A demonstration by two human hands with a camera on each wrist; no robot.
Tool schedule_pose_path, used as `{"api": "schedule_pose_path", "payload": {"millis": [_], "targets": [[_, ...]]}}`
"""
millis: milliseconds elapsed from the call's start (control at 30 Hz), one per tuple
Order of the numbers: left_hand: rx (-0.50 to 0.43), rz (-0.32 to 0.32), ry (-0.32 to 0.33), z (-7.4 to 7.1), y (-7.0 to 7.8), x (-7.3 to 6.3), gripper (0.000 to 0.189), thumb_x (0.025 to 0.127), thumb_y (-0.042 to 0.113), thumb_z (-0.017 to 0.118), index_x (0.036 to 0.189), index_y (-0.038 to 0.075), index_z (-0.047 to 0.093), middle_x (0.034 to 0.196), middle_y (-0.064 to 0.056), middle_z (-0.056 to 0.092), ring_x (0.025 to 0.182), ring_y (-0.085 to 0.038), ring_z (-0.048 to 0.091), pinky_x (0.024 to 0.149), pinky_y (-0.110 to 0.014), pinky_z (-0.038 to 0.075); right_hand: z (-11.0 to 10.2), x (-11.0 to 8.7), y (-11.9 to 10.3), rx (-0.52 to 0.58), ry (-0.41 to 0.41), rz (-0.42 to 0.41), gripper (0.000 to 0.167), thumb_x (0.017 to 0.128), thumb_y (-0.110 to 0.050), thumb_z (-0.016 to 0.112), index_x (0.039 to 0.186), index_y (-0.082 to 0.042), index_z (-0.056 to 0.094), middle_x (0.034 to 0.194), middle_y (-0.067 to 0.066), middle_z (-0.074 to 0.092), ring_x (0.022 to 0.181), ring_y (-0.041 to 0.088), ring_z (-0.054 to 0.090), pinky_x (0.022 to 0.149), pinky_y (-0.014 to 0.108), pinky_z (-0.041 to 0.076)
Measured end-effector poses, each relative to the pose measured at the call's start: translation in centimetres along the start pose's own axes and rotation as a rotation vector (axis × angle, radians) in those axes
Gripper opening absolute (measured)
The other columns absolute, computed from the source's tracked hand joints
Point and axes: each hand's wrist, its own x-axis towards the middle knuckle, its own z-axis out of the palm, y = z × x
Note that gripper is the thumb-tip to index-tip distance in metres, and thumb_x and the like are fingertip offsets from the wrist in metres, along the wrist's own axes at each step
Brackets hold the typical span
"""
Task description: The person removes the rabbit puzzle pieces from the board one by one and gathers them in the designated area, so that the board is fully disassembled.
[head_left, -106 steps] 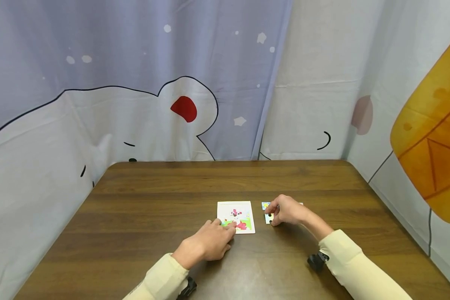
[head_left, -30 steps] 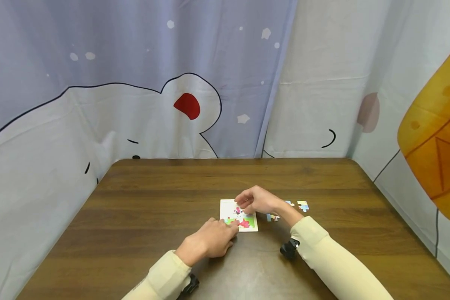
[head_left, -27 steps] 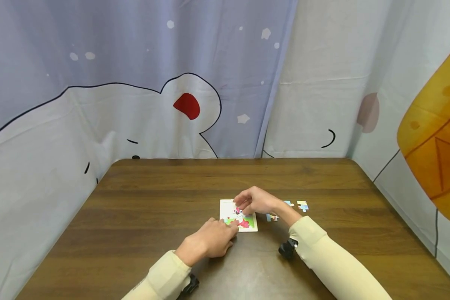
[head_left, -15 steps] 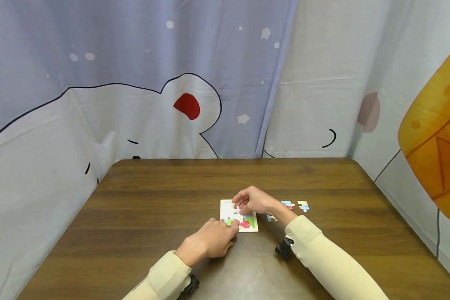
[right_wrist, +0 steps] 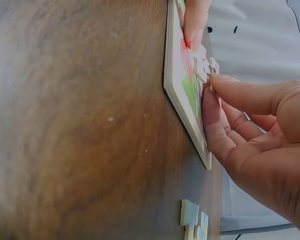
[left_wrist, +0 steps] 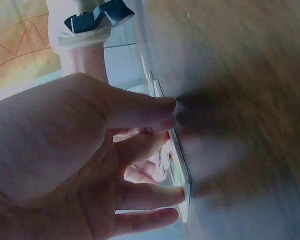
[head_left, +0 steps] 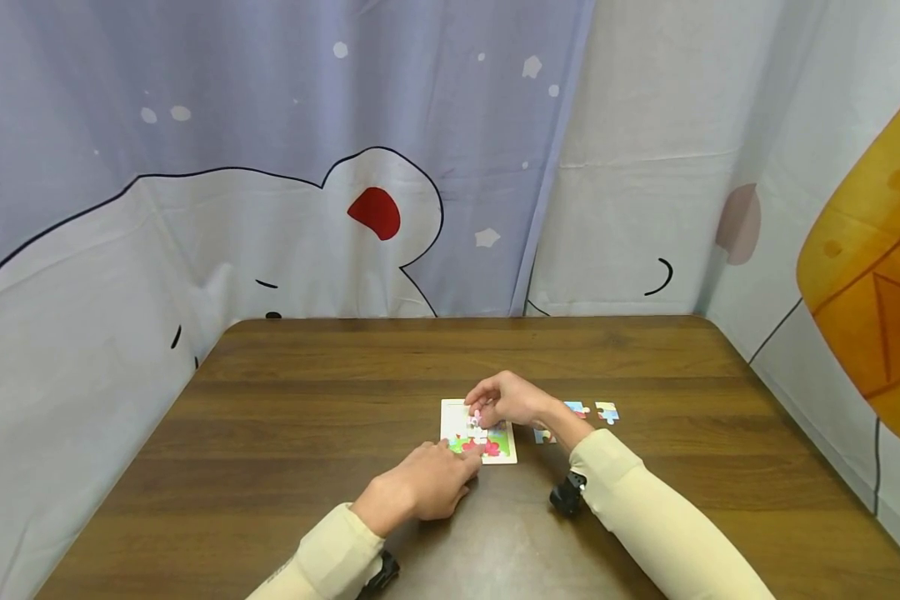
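Here is the right hand (head_left: 512, 402) over the puzzle tray (head_left: 451, 412), thumb and forefinger pinching a small puzzle piece (head_left: 476, 422), and the right wrist view shows that piece at the fingertips, white and just above the green and red picture in the tray! Across from it the left hand (head_left: 429, 481) grips nothing, its fingers stretched out and resting on the near left part of the tray, and the left wrist view has the thumb up against the tray's edge. The tray lies flat on the brown wooden table (head_left: 307, 400), in front of the person, coloured along its near part and white at its far left. Out to the right, three loose pieces: a blue-and-red piece (head_left: 577, 409), a yellow-and-blue piece (head_left: 607, 412) just beside it, and a nearer piece (head_left: 543, 436) partly covered by the right arm, close to the tray. Pale yellow sleeves (head_left: 660, 517) on both arms, a black wrist camera (head_left: 567, 493) under the right one, and behind it all a printed curtain (head_left: 420, 92) in blue and white
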Motion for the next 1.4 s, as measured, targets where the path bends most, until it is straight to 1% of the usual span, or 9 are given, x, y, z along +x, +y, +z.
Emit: {"api": "schedule_pose_path", "payload": {"millis": [100, 200, 433, 667, 867, 967, 1167, 1233, 1400], "targets": [[-0.001, 0.004, -0.013, -0.1, 0.2, 0.1, 0.018, 0.096, 0.027, 0.067, 0.108, 0.017, 0.059, 0.102, 0.004, 0.071, 0.105, -0.029, 0.066, 0.087, -0.044, 0.053, -0.3, 0.0, 0.4, 0.042, -0.001, 0.015, 0.034, 0.081, 0.014, 0.071, 0.114, 0.01, 0.067, 0.094, 0.012, 0.071, 0.085, 0.016, 0.063, 0.071, 0.026, 0.053], [-0.001, 0.004, -0.012, -0.2, 0.3, 0.1, 0.015, 0.095, 0.026, 0.068, 0.102, 0.018, 0.057, 0.095, 0.006, 0.071, 0.104, -0.027, 0.066, 0.089, -0.043, 0.052, -0.5, 0.1, 0.7, 0.077, 0.001, 0.026, 0.034, 0.082, 0.013, 0.071, 0.116, 0.01, 0.067, 0.095, 0.012, 0.071, 0.085, 0.016, 0.063, 0.072, 0.026, 0.053], [-0.009, 0.01, 0.004, -0.1, 0.3, 0.3, 0.016, 0.093, 0.025, 0.07, 0.093, 0.019, 0.054, 0.084, 0.007, 0.067, 0.091, -0.025, 0.067, 0.079, -0.042, 0.053, -0.9, -0.3, 0.5, 0.099, 0.014, 0.02, 0.033, 0.082, 0.011, 0.073, 0.114, 0.008, 0.069, 0.097, 0.013, 0.072, 0.088, 0.017, 0.065, 0.076, 0.028, 0.054], [-0.015, 0.008, -0.009, -0.1, 0.4, 0.4, 0.015, 0.093, 0.025, 0.069, 0.094, 0.019, 0.056, 0.086, 0.007, 0.068, 0.094, -0.027, 0.067, 0.078, -0.042, 0.052, -1.9, -1.4, 0.3, 0.074, 0.036, 0.018, 0.032, 0.083, 0.007, 0.075, 0.114, 0.011, 0.068, 0.097, 0.013, 0.073, 0.089, 0.018, 0.068, 0.08, 0.031, 0.056], [-0.013, 0.011, -0.011, -0.1, 0.4, 0.5, 0.015, 0.094, 0.026, 0.069, 0.101, 0.017, 0.059, 0.092, 0.005, 0.069, 0.094, -0.027, 0.067, 0.081, -0.043, 0.052, -3.4, -3.0, 1.2, 0.119, 0.028, 0.006, 0.037, 0.085, 0.009, 0.072, 0.12, 0.014, 0.063, 0.093, 0.012, 0.069, 0.085, 0.018, 0.065, 0.076, 0.03, 0.055], [-0.011, 0.019, 0.0, -0.1, 0.4, 0.5, 0.013, 0.094, 0.025, 0.068, 0.099, 0.018, 0.059, 0.086, 0.004, 0.066, 0.086, -0.024, 0.066, 0.077, -0.041, 0.052, -4.5, -4.0, 1.5, 0.09, 0.028, 0.005, 0.036, 0.087, 0.007, 0.07, 0.122, 0.013, 0.063, 0.094, 0.013, 0.068, 0.083, 0.017, 0.063, 0.072, 0.029, 0.053], [-0.019, 0.038, 0.029, 0.1, 0.2, 0.4, 0.014, 0.093, 0.023, 0.069, 0.091, 0.019, 0.056, 0.072, 0.005, 0.056, 0.073, -0.02, 0.062, 0.071, -0.039, 0.051, -6.6, -6.0, 1.9, 0.041, 0.084, 0.067, 0.034, 0.087, 0.005, 0.07, 0.121, 0.007, 0.067, 0.091, 0.012, 0.066, 0.064, 0.017, 0.052, 0.049, 0.026, 0.037], [-0.019, 0.035, 0.03, 0.1, 0.2, 0.3, 0.014, 0.093, 0.023, 0.069, 0.093, 0.018, 0.057, 0.073, 0.004, 0.057, 0.074, -0.021, 0.063, 0.073, -0.04, 0.051, -7.1, -6.5, 2.1, 0.036, 0.096, 0.08, 0.032, 0.087, 0.003, 0.071, 0.119, 0.007, 0.068, 0.09, 0.011, 0.067, 0.062, 0.017, 0.05, 0.048, 0.026, 0.035], [0.001, 0.038, 0.049, 0.1, 0.2, 0.2, 0.017, 0.092, 0.023, 0.069, 0.105, 0.014, 0.062, 0.08, 0.002, 0.064, 0.078, -0.024, 0.065, 0.075, -0.04, 0.052, -8.0, -7.8, 2.7, 0.014, 0.13, 0.115, 0.029, 0.086, 0.002, 0.073, 0.114, 0.008, 0.07, 0.09, 0.01, 0.068, 0.068, 0.015, 0.055, 0.055, 0.025, 0.043]]}}
